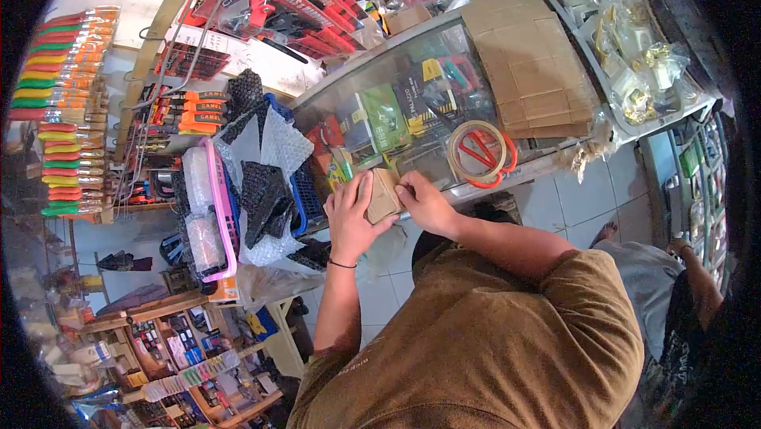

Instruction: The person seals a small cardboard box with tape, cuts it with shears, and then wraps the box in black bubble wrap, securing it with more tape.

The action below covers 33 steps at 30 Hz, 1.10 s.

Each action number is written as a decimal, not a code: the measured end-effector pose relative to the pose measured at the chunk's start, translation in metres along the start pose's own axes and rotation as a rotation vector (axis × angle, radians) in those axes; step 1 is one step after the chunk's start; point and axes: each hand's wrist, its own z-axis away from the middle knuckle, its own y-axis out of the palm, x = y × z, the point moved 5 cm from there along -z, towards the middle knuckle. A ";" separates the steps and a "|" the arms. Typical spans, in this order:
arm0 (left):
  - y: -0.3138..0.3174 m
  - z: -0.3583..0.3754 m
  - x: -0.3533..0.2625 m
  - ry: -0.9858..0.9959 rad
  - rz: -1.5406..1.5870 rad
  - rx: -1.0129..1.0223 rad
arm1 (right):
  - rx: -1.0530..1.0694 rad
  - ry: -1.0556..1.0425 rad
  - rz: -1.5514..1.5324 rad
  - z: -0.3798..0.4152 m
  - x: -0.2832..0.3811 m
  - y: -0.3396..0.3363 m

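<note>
A small brown cardboard box (384, 194) rests at the front edge of the glass display counter (325, 104). My left hand (354, 219) is wrapped round the box's left side, with its thumb along the near edge. At the box's right side my right hand (424, 203) grips the edge with bent fingers. A roll of tape (453, 153) lies on the glass to the right of my hands, overlapping scissors with red handles (514, 155). Just behind the box is a green and yellow packet (339, 167).
Flattened cardboard (527, 64) lies on the counter's right part. Baskets with bubble wrap (285, 143) stand to the left, near a pink basket rim (230, 207). Paintbrushes (63, 88) hang at far left. Another person (658, 278) is at the right, behind my shoulder.
</note>
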 end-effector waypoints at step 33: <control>-0.013 0.054 0.053 -0.279 0.437 -0.177 | -0.052 0.059 -0.424 -0.003 -0.011 -0.022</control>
